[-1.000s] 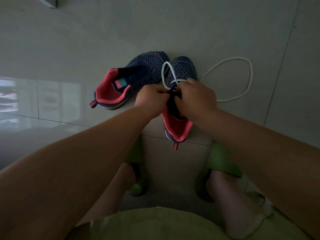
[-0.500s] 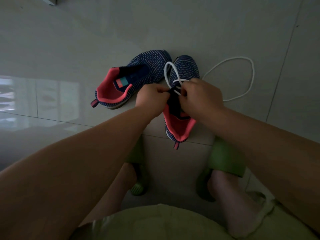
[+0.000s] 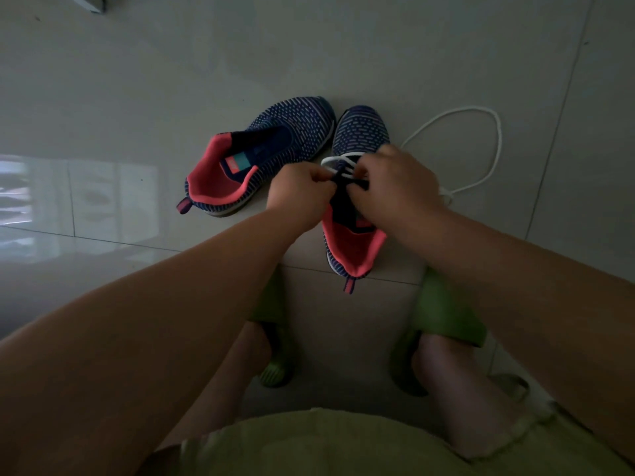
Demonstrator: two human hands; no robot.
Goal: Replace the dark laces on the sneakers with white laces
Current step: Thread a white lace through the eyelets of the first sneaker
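Fingers of both the left hand (image 3: 302,194) and right hand (image 3: 395,187) pinch the white lace (image 3: 338,160) over the right sneaker (image 3: 357,139); uneven tugging could jerk its short end back out of the eyelet, since slack trails beyond the right hand.

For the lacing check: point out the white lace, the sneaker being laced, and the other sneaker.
white lace (image 3: 494,139): head view, loose loop on floor.
sneaker being laced (image 3: 360,132): head view, toe.
other sneaker (image 3: 295,121): head view, toe.

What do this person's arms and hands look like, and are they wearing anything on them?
Both forearms are bare, with no sleeves in view. The left hand and right hand wear no gloves; no watch, bracelet or ring shows, though the dim light could hide something small.
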